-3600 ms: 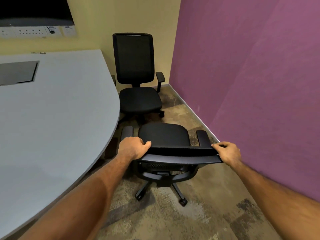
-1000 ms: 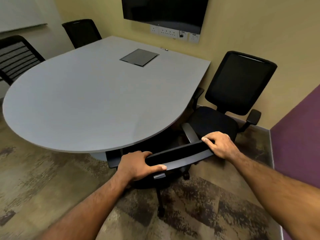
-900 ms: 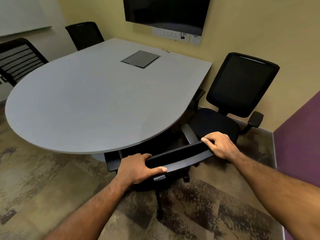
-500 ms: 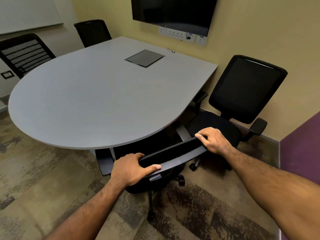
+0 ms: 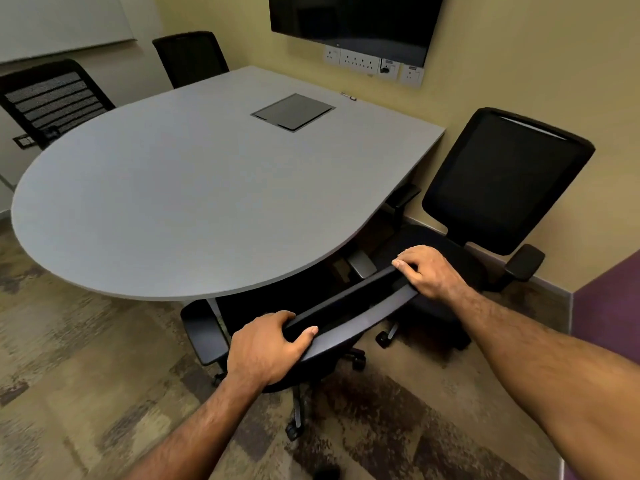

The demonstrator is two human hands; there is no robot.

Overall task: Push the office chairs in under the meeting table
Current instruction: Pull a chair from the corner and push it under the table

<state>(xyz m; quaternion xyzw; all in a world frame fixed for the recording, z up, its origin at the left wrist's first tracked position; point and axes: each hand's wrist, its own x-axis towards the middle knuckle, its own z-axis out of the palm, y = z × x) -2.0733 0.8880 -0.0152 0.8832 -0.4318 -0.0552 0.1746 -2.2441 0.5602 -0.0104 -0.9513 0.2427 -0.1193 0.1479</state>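
Observation:
A black office chair (image 5: 349, 311) stands right in front of me, its seat hidden under the rounded edge of the grey meeting table (image 5: 166, 209). My left hand (image 5: 266, 348) grips the left end of its backrest top. My right hand (image 5: 427, 270) grips the right end. One armrest (image 5: 202, 330) sticks out to the left of the table edge. A second black chair (image 5: 498, 188) stands to the right, beside the table's straight side, its seat out in the open.
Two more black chairs (image 5: 52, 98) (image 5: 190, 57) stand at the table's far side. A dark screen (image 5: 349, 22) and a socket strip (image 5: 374, 64) hang on the yellow wall. A purple wall (image 5: 609, 323) closes the right. A cable hatch (image 5: 292, 110) sits in the tabletop.
The held chair has rolled further in under the table, both hands still on its backrest. My view has turned from the purple wall towards the table.

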